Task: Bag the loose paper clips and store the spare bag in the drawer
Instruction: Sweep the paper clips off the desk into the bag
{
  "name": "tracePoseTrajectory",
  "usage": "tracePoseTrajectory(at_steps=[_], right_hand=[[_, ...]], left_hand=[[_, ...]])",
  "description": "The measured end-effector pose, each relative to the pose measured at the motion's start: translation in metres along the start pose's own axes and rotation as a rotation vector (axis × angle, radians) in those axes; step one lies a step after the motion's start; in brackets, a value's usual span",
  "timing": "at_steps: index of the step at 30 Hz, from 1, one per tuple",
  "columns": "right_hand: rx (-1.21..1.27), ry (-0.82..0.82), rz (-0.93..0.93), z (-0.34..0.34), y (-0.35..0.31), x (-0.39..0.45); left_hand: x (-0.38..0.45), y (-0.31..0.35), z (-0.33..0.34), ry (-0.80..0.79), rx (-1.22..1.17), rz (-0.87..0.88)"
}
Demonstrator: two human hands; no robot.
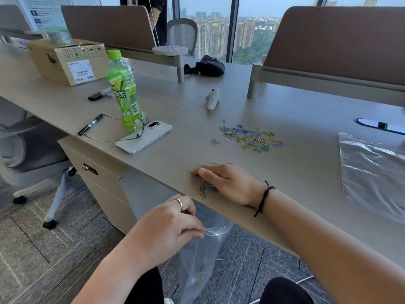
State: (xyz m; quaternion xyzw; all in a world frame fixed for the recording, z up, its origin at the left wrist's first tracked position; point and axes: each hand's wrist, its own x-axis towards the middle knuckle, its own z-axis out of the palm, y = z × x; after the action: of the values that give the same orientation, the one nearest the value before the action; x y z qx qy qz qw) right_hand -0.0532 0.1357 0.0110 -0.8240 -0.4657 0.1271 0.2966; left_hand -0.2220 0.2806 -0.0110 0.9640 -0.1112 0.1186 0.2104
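Note:
A heap of coloured paper clips (249,137) lies on the grey desk (295,132). My right hand (225,183) lies flat near the desk's front edge, cupped over a few paper clips (205,189) that show beside its palm. My left hand (168,227) is below the desk edge, pinching the rim of a clear plastic bag (199,260) that hangs open under the edge; a few clips show inside it. A second clear bag (372,172) lies flat on the desk at the right. The drawer unit (96,172) with a metal handle stands under the desk at the left.
A green tea bottle (123,91), a white phone (144,137), glasses (135,126) and a black pen (89,127) sit at the desk's left. A white handheld device (212,99), a cardboard box (68,62) and a black pouch (208,65) lie farther back. An office chair (28,154) stands left.

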Motion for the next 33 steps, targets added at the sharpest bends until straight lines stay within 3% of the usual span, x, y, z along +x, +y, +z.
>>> tracePoseTrajectory(at_steps=[7, 10, 13, 16, 23, 33], right_hand=[[0.439, 0.019, 0.021, -0.008, -0.001, -0.019], [0.652, 0.212, 0.017, -0.021, 0.003, -0.023], [0.735, 0.409, 0.166, -0.029, 0.013, -0.027], [0.668, 0.354, 0.293, -0.029, 0.017, -0.029], [0.655, 0.172, 0.190, -0.003, -0.008, -0.013], [0.869, 0.141, 0.195, 0.012, -0.024, -0.002]], left_hand=[[0.000, -0.001, -0.002, -0.001, -0.009, 0.000], [0.000, 0.000, -0.003, -0.007, -0.008, 0.001], [-0.001, 0.001, -0.003, -0.008, 0.005, 0.005], [0.000, 0.002, -0.003, -0.014, 0.011, 0.004], [0.000, 0.001, -0.003, 0.006, 0.007, 0.022], [0.000, 0.000, 0.000, 0.031, -0.013, 0.039]])
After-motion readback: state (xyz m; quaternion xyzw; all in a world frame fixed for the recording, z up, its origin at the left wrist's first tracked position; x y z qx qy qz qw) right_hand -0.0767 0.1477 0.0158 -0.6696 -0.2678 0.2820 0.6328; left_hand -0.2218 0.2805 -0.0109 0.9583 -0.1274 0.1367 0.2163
